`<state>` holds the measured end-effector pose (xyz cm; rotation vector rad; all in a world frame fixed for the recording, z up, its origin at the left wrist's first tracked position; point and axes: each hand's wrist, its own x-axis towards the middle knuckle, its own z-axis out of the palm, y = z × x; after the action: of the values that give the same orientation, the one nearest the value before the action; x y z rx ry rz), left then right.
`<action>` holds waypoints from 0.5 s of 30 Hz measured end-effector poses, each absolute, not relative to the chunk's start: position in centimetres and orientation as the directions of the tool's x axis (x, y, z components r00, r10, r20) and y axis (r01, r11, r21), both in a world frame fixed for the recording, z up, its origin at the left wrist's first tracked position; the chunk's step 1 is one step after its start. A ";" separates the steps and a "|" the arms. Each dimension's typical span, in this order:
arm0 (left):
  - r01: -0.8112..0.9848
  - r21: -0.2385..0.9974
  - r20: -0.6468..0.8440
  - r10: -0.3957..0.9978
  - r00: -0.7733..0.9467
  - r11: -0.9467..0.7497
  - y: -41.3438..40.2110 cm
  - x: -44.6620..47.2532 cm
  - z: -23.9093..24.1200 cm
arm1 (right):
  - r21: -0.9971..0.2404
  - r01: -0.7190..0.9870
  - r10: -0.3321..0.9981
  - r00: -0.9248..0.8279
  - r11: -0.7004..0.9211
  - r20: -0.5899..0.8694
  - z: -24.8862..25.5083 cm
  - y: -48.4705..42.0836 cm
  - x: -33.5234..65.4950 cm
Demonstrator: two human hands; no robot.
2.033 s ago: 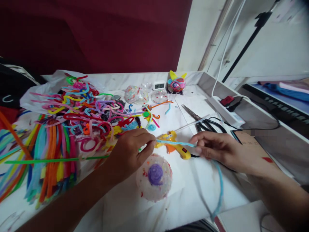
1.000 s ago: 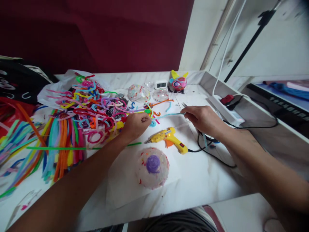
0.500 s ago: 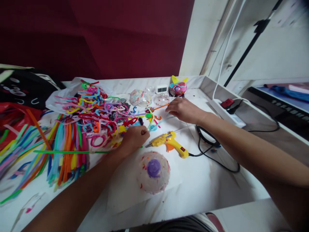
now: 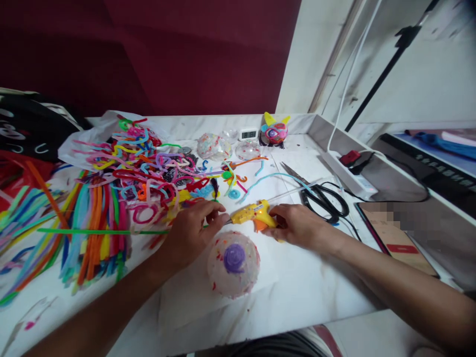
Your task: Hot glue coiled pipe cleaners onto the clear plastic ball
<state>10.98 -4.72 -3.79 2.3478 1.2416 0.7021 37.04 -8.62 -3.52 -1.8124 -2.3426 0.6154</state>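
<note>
A yellow hot glue gun [image 4: 250, 213] lies on the table with its nozzle pointing left. My right hand [image 4: 297, 225] is closed around its handle, covering most of it. My left hand [image 4: 191, 230] has curled fingers, with the thumb beside the nozzle tip. A long green pipe cleaner [image 4: 100, 231] runs to this hand from the left, and a bit of green shows between its fingers. Just below both hands sits a clear dome [image 4: 215, 270] with coloured specks, on white paper [image 4: 178, 302]. A purple coil [image 4: 234, 258] sits on top of the dome.
Pipe cleaners [image 4: 98, 218] and a tangled pile [image 4: 148, 158] cover the left side. Black scissors [image 4: 323, 198] lie at right beside a power strip [image 4: 351, 173]. Behind are a speckled clear piece [image 4: 213, 147], a small clock [image 4: 248, 134] and a horned figure [image 4: 275, 131].
My right hand has come down and nearer, onto the glue gun's handle, uncovering the scissors. My left hand has shifted slightly left and nearer. The view has turned a little.
</note>
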 end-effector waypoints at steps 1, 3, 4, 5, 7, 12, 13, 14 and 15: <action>0.624 0.561 0.259 0.831 0.491 -0.544 -5.6 10.7 -3.8 | -0.394 0.900 0.949 -0.268 0.186 -0.164 -3.5 -8.4 36.9; 0.578 0.577 0.274 0.804 0.528 -0.577 -7.3 10.1 -4.0 | -0.413 0.897 0.953 -0.247 0.157 -0.176 -3.4 -8.1 36.7; 0.543 0.590 0.283 0.783 0.554 -0.598 -8.0 9.8 -4.3 | -0.424 0.894 0.954 -0.239 0.144 -0.180 -3.3 -7.9 36.7; 0.515 0.595 0.288 0.761 0.581 -0.618 -8.7 9.5 -4.5 | -0.438 0.889 0.955 -0.233 0.133 -0.184 -3.3 -7.9 36.7; 0.474 0.600 0.280 0.725 0.630 -0.644 -9.6 9.1 -5.1 | -0.480 0.870 0.954 -0.232 0.115 -0.191 -3.3 -7.9 37.1; 0.484 0.593 0.202 0.700 0.685 -0.644 -10.2 8.9 -6.4 | -0.629 0.773 0.962 -0.228 0.085 -0.150 -2.7 -8.8 38.7; 0.497 0.590 0.186 0.706 0.683 -0.636 -10.2 9.0 -6.6 | -0.658 0.748 0.967 -0.220 0.084 -0.128 -2.4 -9.2 38.9; 0.509 0.590 0.171 0.713 0.680 -0.627 -10.2 9.1 -6.7 | -0.683 0.725 0.974 -0.207 0.087 -0.095 -1.9 -9.7 39.2; 0.518 0.592 0.158 0.720 0.676 -0.617 -10.2 9.2 -6.9 | -0.704 0.704 0.980 -0.188 0.093 -0.058 -1.5 -10.2 39.4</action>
<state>9.18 -10.20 -6.86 2.3794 0.9553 0.5264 39.37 -10.18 -1.48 -1.6501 -1.9477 0.8596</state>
